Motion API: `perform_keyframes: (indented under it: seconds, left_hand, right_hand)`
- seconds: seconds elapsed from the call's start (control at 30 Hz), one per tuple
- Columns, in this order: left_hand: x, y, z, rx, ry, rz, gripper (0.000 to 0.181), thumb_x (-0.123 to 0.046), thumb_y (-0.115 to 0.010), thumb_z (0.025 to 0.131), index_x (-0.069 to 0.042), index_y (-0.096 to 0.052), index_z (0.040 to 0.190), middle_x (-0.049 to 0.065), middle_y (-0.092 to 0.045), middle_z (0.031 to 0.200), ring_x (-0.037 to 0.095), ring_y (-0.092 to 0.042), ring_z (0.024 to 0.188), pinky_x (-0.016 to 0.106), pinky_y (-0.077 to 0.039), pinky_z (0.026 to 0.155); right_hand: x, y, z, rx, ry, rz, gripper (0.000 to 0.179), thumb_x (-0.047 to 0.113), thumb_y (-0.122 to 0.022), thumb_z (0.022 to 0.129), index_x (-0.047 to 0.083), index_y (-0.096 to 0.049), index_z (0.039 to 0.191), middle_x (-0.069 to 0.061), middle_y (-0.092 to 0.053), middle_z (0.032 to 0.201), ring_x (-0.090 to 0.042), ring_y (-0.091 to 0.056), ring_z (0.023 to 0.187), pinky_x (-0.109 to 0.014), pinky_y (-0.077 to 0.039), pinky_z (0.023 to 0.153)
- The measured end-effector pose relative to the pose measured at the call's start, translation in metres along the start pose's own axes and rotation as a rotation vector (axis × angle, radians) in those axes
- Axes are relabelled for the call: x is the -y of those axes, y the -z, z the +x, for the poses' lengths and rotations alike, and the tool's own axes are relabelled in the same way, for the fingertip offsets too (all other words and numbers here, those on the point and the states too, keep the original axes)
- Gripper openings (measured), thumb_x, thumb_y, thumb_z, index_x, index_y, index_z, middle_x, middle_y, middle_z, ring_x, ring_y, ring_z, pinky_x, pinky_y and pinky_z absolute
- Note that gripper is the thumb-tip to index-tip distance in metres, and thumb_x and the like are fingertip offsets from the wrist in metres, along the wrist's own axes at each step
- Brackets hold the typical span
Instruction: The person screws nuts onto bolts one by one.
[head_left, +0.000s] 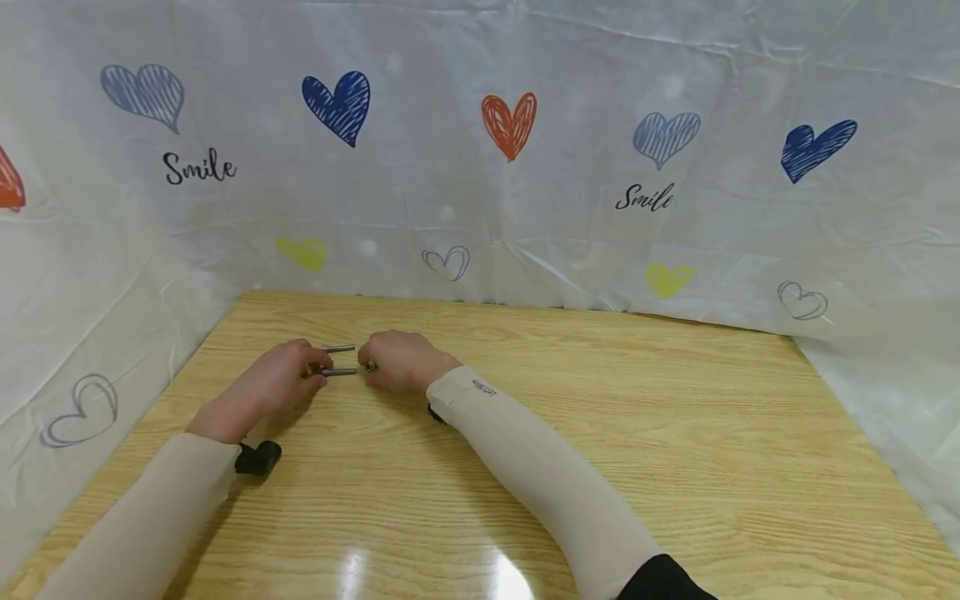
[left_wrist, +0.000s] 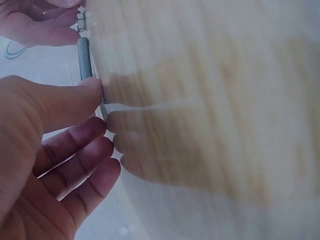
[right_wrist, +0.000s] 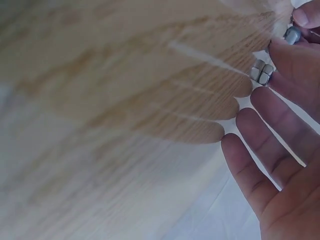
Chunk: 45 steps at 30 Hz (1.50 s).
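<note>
In the head view my left hand (head_left: 288, 372) pinches a silver threaded bolt (head_left: 341, 372) low over the table, its free end pointing right. The thumb lies along the thread (left_wrist: 84, 57) in the left wrist view. Facing it, my right hand (head_left: 401, 360) holds a small hex nut (head_left: 371, 365) between thumb and fingertips. A narrow gap separates the nut (left_wrist: 81, 22) from the bolt's end. A second metal rod (head_left: 339, 347) lies just beyond; whether the left hand touches it I cannot tell. Several right fingers (right_wrist: 250, 165) extend loosely below the nut (right_wrist: 261, 72).
The wood-grain table (head_left: 637, 417) reaches to a white sheet (head_left: 420, 192) printed with hearts, hung along the back and sides. Dark straps (head_left: 257, 458) circle the wrists at the beige sleeves (head_left: 540, 467). The glossy tabletop reflects the fingers.
</note>
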<state>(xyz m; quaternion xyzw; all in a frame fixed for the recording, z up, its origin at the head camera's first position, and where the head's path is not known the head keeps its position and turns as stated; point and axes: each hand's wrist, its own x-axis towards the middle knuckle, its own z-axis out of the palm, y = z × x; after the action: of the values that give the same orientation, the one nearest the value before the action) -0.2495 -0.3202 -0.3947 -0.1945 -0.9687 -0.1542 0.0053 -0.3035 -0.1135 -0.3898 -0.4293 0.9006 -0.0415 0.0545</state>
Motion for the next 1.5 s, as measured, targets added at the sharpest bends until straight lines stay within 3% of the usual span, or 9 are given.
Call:
perform_keyframes:
  seconds: [0.07,0.17,0.33,0.53,0.63,0.73,0.83,1.17,1.5]
  left_hand:
    - [0.0,0.0,0.001,0.003,-0.001,0.001,0.017,-0.005,-0.068,0.087,0.0,-0.069,0.104,0.008,-0.06,0.09,0.025,-0.059,0.081,0.043,-0.048,0.069]
    - [-0.001,0.0,0.001,0.012,0.001,-0.002,0.015,-0.005,-0.068,0.087,0.0,-0.069,0.102,0.008,-0.06,0.089,0.026,-0.06,0.081,0.044,-0.049,0.07]
    - [-0.002,-0.001,0.001,0.01,-0.007,0.01,0.011,-0.005,-0.067,0.088,-0.001,-0.069,0.098,0.007,-0.059,0.088,0.025,-0.06,0.081,0.044,-0.05,0.072]
    - [-0.002,-0.002,0.002,-0.007,-0.028,0.03,0.005,-0.003,-0.067,0.087,-0.001,-0.066,0.092,0.006,-0.056,0.082,0.021,-0.056,0.074,0.043,-0.047,0.069]
    - [-0.002,-0.003,0.002,-0.015,-0.042,0.037,0.004,-0.002,-0.067,0.087,-0.001,-0.065,0.09,0.005,-0.055,0.08,0.02,-0.053,0.073,0.042,-0.046,0.068]
    - [-0.003,-0.003,0.002,-0.02,-0.053,0.033,0.004,-0.002,-0.067,0.086,-0.001,-0.064,0.089,0.005,-0.055,0.08,0.02,-0.052,0.073,0.042,-0.045,0.069]
    - [-0.005,-0.003,0.002,-0.022,-0.05,0.02,0.004,-0.002,-0.067,0.087,-0.001,-0.063,0.09,0.005,-0.057,0.081,0.02,-0.053,0.074,0.042,-0.045,0.069]
    - [-0.013,-0.001,0.003,-0.038,-0.041,-0.048,0.005,-0.004,-0.063,0.09,-0.003,-0.062,0.095,0.003,-0.061,0.082,0.017,-0.052,0.07,0.037,-0.043,0.064]
    - [-0.02,-0.001,0.002,-0.091,-0.057,-0.114,0.007,-0.002,-0.063,0.09,-0.004,-0.059,0.096,0.006,-0.062,0.083,0.015,-0.053,0.069,0.036,-0.043,0.062]
  right_hand:
    - [-0.001,-0.001,0.001,-0.008,0.012,0.008,0.009,0.026,-0.06,0.095,0.024,-0.069,0.096,0.011,-0.061,0.095,-0.006,-0.051,0.081,-0.023,-0.043,0.067]
    - [-0.003,-0.002,0.001,-0.018,0.028,0.027,0.019,0.019,-0.057,0.096,0.022,-0.064,0.078,0.007,-0.055,0.079,-0.009,-0.044,0.07,-0.022,-0.035,0.06]
    - [-0.005,-0.003,0.0,-0.026,0.042,0.036,0.029,0.012,-0.055,0.095,0.018,-0.056,0.067,0.004,-0.045,0.069,-0.01,-0.036,0.064,-0.022,-0.029,0.055]
    - [-0.004,-0.001,-0.001,-0.013,0.048,-0.048,0.029,0.018,-0.054,0.097,0.019,-0.054,0.069,0.006,-0.048,0.068,-0.008,-0.04,0.063,-0.021,-0.036,0.058]
    - [-0.006,0.0,-0.003,-0.003,0.05,-0.045,0.031,0.018,-0.055,0.096,0.018,-0.049,0.066,0.005,-0.041,0.063,-0.009,-0.037,0.059,-0.022,-0.034,0.055]
    - [-0.011,-0.001,-0.004,0.002,0.051,0.0,0.03,0.017,-0.055,0.094,0.018,-0.045,0.066,0.005,-0.035,0.062,-0.009,-0.033,0.058,-0.022,-0.03,0.054]
    - [-0.015,-0.001,-0.007,-0.01,0.059,0.062,0.023,0.015,-0.056,0.091,0.018,-0.047,0.069,0.005,-0.038,0.066,-0.009,-0.035,0.06,-0.022,-0.029,0.054]
    - [-0.022,0.003,-0.014,-0.056,0.053,0.287,0.006,0.015,-0.058,0.091,0.02,-0.06,0.088,0.006,-0.057,0.082,-0.008,-0.049,0.071,-0.02,-0.039,0.062]
    - [-0.031,0.001,-0.016,-0.137,0.061,0.41,0.006,0.015,-0.062,0.09,0.017,-0.06,0.096,0.006,-0.058,0.089,-0.008,-0.051,0.077,-0.019,-0.042,0.07]
